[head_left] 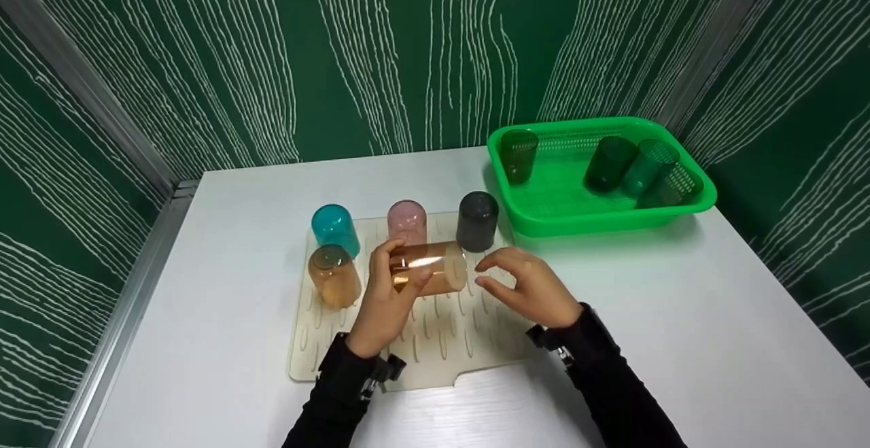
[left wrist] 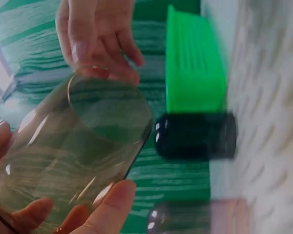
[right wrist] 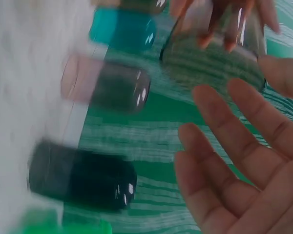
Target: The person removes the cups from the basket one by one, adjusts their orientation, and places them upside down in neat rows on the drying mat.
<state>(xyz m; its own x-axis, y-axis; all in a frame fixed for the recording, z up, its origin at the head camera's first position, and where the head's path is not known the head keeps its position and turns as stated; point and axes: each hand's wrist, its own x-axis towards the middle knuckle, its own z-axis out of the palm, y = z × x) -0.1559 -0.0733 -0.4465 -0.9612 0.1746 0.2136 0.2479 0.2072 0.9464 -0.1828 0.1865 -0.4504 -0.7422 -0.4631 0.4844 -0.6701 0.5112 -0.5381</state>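
Observation:
My left hand (head_left: 380, 308) grips an amber glass (head_left: 431, 268) on its side above the drying mat (head_left: 435, 359), its open rim facing right. In the left wrist view, the fingers and thumb wrap the glass's (left wrist: 73, 151) lower part. My right hand (head_left: 533, 288) is just off the rim, fingers slightly bent and nothing held; the right wrist view shows its fingertips (right wrist: 205, 95) close to the rim. Upside down on the mat stand a blue glass (head_left: 335, 227), a pink glass (head_left: 408, 220), a dark grey glass (head_left: 478, 224) and another amber glass (head_left: 335, 281).
A green plastic basket (head_left: 591, 224) stands at the back right of the white table (head_left: 204, 339). It contains several glasses, one of them a dark glass (head_left: 518, 156) at its left end and another a teal glass (head_left: 650, 166) toward its right. Green patterned walls (head_left: 408, 60) surround the table.

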